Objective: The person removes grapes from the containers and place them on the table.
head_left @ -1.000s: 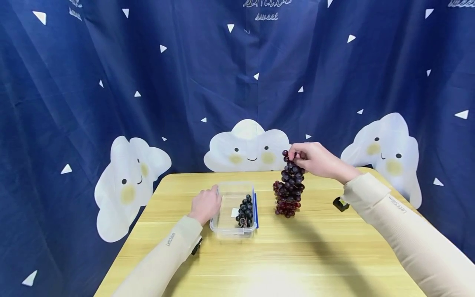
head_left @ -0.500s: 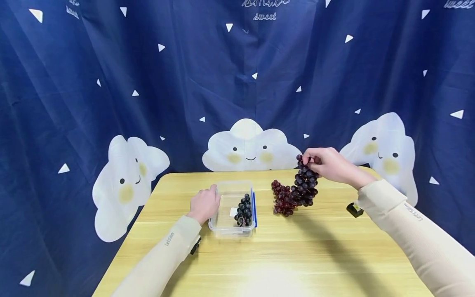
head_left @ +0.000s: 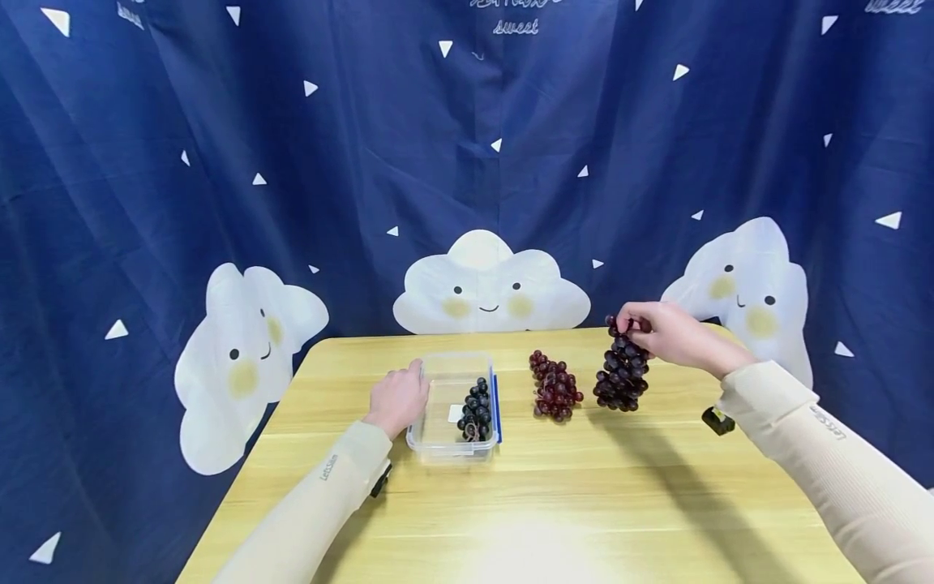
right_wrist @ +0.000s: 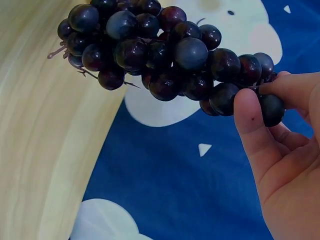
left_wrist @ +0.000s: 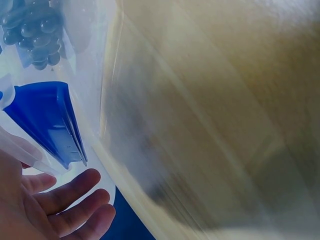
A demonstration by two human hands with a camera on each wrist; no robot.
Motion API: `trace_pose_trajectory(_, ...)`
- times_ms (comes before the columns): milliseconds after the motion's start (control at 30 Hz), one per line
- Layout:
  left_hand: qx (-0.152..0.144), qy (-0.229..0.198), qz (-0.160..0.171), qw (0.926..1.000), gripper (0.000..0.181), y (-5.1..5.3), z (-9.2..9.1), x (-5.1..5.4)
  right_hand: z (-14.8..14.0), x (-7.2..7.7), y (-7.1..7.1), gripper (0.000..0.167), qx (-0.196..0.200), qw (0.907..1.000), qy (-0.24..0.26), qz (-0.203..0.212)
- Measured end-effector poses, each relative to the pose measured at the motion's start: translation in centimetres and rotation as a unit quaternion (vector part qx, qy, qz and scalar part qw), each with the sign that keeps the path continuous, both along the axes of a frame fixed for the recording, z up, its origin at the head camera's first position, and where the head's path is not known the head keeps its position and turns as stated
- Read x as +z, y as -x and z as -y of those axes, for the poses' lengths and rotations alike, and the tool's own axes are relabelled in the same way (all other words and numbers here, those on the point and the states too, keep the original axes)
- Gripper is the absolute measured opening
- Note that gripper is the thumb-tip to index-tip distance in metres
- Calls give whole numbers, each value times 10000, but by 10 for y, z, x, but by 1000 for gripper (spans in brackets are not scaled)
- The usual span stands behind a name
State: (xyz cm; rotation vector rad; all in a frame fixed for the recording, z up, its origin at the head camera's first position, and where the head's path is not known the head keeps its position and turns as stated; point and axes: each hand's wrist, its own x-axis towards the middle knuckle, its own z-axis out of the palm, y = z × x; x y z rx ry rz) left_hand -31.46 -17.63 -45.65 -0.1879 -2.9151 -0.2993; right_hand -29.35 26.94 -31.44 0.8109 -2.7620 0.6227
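Note:
In the head view, my right hand (head_left: 674, 335) pinches a bunch of dark purple grapes (head_left: 622, 375) by its top end, and the bunch hangs above or at the table on the right. The right wrist view shows thumb and forefinger on the stem end of that grape bunch (right_wrist: 150, 55). My left hand (head_left: 397, 399) holds the left wall of a clear plastic food container (head_left: 438, 444). Close up, the left hand (left_wrist: 60, 210) has its outer fingers loosely bent beside a blue latch flap (left_wrist: 47, 117). Black grapes (head_left: 476, 412) lie inside the container.
A bunch of red grapes (head_left: 556, 389) lies on the wooden table (head_left: 511, 495), between the container and the right hand. A blue strip (head_left: 497, 408) runs along the container's right side. Behind the table hangs a dark blue curtain (head_left: 365, 162) with cloud faces.
My right hand has moved right and slightly down with the dark purple grapes, away from the red bunch they were overlapping. My left hand stays at the container.

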Motion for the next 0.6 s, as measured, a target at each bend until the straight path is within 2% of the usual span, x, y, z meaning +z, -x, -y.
trace_pose_trajectory(133,-12,-1,-32,10000,43,1,1,-1,-8,-6,0,24,-21,9999,-93,-97)
trace_pose_trajectory(367,-8,-13,-74,10000,44,3,-1,3,-18,-11,0,24,-64,9999,-45,140)
trace_pose_trajectory(600,-34,17,-52,10000,46,-1,-1,4,-20,-25,10,23,-53,9998,-63,191)
